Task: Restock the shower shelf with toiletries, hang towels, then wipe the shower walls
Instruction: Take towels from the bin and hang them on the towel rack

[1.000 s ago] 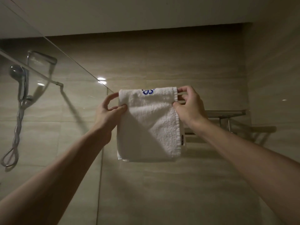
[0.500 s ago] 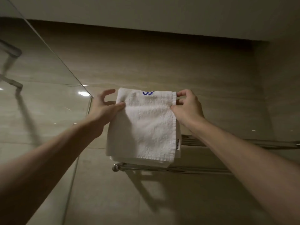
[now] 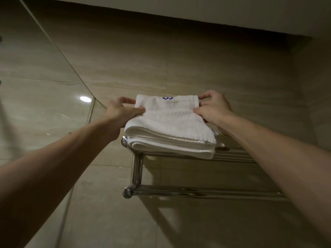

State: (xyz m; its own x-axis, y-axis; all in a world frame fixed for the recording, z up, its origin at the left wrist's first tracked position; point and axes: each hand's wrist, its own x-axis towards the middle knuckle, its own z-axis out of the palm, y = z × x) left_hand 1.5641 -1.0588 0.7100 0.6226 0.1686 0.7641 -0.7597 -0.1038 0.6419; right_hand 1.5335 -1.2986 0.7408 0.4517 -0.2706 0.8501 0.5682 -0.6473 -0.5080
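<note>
A folded white towel (image 3: 170, 126) with a small blue mark at its far edge lies flat on the left end of the chrome towel rack's top shelf (image 3: 232, 154). My left hand (image 3: 121, 111) pinches the towel's far left corner, thumb on top. At the far right corner my right hand (image 3: 215, 110) grips the towel between thumb and fingers. The towel's folded layers face me and overhang the shelf's front bar slightly.
A lower chrome hanging bar (image 3: 197, 192) runs under the shelf, joined by a post (image 3: 136, 169) at the left end. A glass shower panel (image 3: 44, 104) stands at the left, meeting the beige tiled wall (image 3: 179, 59). The ceiling edge is above.
The towel hung upright in both hands in front of the wall; it now lies flat on the rack's top shelf. The view has shifted right and up, so the shower head is out of sight.
</note>
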